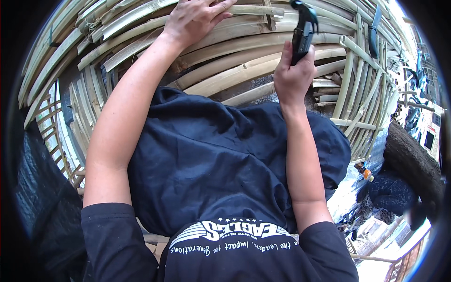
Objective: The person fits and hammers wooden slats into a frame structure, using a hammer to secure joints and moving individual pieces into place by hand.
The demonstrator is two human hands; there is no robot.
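My right hand (294, 77) is wrapped round the handle of a black multi-tool hammer (303, 37), thumb along its side, head and claw pointing up and away from me. To the left, at the far edge of the view, my left hand (193, 21) grips a pale split bamboo strip (257, 10), with thumb and forefinger on its near end. That strip lies across other curved bamboo strips (235, 77). A short dark upright piece (271, 21) crosses near its right end, left of the hammer head. Part of the left fingers is cut off by the frame.
A knife with a dark handle (373, 40) rests on the bamboo at the far right. Crossed bamboo slats (359, 89) form a lattice there. Dark cloth (225, 136) covers my lap. A thick log (411, 155) and a person in dark patterned clothing (392, 192) are at the right.
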